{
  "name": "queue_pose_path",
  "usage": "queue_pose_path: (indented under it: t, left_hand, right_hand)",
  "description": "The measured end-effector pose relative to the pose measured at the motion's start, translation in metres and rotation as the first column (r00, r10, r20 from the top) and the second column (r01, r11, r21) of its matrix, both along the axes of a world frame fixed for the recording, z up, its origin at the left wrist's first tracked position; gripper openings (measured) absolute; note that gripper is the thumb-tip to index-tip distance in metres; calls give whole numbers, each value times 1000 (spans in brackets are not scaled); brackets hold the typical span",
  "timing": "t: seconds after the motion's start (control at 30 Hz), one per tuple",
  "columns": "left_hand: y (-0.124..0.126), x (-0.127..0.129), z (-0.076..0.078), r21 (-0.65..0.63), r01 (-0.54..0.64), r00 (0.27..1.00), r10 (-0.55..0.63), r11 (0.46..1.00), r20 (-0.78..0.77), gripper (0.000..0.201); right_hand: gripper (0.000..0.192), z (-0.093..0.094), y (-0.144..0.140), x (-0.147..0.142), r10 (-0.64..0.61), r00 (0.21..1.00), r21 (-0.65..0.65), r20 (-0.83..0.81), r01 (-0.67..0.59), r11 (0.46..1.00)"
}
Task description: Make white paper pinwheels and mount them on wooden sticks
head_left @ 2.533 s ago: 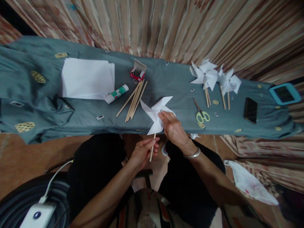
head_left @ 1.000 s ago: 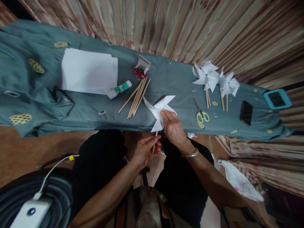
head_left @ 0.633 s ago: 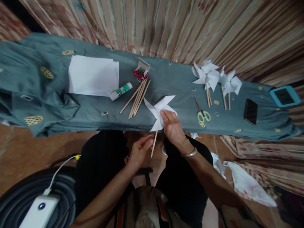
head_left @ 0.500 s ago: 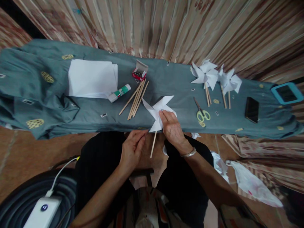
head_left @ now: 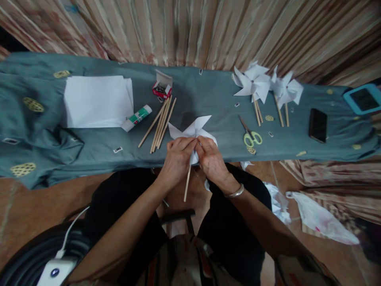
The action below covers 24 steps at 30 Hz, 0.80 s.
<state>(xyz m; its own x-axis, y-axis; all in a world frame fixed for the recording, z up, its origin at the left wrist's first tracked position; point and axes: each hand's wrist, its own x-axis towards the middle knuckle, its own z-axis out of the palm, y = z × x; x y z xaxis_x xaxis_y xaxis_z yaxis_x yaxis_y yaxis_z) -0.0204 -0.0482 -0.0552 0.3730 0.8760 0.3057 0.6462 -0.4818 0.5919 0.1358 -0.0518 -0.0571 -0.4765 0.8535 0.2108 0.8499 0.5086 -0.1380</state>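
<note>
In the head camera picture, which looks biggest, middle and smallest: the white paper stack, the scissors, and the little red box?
1. Paper stack, by far the largest.
2. Scissors.
3. Red box.
The scissors are longer but thin, and the box sits farther from the camera, so those two are close and their order is unsure.

No lettering on any item here is legible.

Silver bangle (head_left: 234, 193) on right wrist, seemingly black clothing (head_left: 125, 198)
</note>
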Motion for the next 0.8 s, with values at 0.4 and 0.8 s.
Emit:
queue_pose_path:
  t: [0.4,0.8]
  left_hand:
    - [5,0,-5,-14,19,1000,-20,1000,-22,40]
    - [5,-4,-15,33,37,997,-39,999,60,39]
  right_hand:
    - [39,11,-1,-7,11,978,-16,209,-8,1000]
    - [42,10,-1,-9,23,985,-78,168,-10,997]
